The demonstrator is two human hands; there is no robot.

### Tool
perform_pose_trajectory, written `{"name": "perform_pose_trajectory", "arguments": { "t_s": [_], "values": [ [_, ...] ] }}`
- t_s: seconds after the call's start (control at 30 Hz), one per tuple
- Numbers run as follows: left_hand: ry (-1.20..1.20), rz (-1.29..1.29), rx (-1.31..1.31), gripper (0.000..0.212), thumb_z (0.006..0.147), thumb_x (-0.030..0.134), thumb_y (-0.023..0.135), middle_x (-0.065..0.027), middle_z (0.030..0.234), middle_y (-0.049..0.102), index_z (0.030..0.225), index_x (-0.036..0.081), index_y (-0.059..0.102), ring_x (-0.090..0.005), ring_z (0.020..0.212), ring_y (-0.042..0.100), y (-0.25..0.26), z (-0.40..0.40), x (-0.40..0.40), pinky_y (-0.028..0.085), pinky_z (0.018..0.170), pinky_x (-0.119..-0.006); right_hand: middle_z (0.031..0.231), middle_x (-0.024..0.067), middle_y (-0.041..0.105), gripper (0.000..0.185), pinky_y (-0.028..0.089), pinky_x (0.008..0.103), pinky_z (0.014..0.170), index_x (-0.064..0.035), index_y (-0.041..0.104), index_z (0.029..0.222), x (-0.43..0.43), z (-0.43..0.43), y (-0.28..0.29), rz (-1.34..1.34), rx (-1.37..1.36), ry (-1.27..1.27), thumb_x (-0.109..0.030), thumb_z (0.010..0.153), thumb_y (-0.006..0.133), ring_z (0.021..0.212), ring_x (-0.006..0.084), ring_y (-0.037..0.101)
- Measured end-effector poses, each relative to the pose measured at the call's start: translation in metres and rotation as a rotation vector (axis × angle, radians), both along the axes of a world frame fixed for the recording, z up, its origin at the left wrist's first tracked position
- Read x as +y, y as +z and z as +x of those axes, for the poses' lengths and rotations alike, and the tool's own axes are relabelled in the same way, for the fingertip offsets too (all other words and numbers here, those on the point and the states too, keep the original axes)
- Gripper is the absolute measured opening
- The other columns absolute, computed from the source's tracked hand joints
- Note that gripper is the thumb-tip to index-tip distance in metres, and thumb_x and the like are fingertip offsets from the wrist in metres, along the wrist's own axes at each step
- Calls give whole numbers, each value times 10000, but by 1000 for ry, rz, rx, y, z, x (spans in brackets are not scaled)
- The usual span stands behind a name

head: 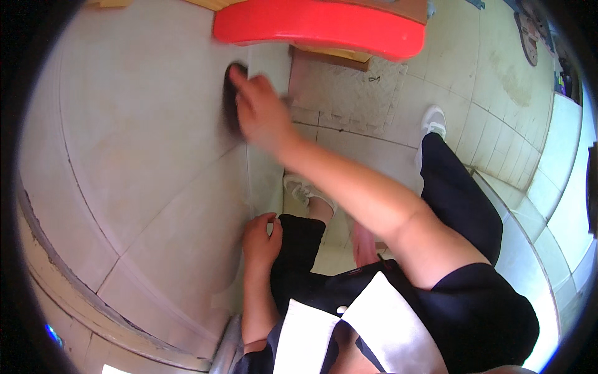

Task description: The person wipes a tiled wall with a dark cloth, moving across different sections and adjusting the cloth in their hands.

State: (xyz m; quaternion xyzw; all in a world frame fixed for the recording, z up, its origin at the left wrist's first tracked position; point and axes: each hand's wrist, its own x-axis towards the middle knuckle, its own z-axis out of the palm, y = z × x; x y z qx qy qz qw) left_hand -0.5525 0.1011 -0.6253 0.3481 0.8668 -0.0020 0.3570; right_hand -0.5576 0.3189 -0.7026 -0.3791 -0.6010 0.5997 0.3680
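Note:
My right hand [264,110] is stretched out to a pale tiled surface [154,117] and is blurred. It is closed around a dark oblong object [230,100], pressed to that surface near its edge; blur hides what kind of object it is. Nearer my body, my left hand [261,238] rests by the edge of the same surface, beside my black trouser leg. Its fingers are loosely curled with a gap to the thumb, and nothing shows in it.
A red padded edge [322,28] with wooden parts juts in at the top. Below it lies a textured mat [348,91] on the tiled floor. My shoes [434,121] stand on the floor. A white tiled ledge [528,243] runs along the right, and sandals [528,39] lie at the upper right.

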Motion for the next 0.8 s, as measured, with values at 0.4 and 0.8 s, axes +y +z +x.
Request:
{"name": "perform_pose_trajectory", "arguments": {
  "t_s": [0.4,0.8],
  "values": [
    [-4,-47,100,225,810,195,551,-143,896,634,946,34,630,-322,871,586,-6,7,-6,458,779,-406,939,188,480,388,421,372,802,-58,483,1231,-7,3,32,-31,49,-25,-60,843,465,879,347,498],
    [-51,8,123,196,805,200,549,-125,868,635,907,57,635,-313,835,591,-14,10,-10,465,738,-422,938,189,453,423,446,398,740,-45,453,1232,-5,17,86,64,122,90,-26,810,476,842,364,509]
  ]
}}
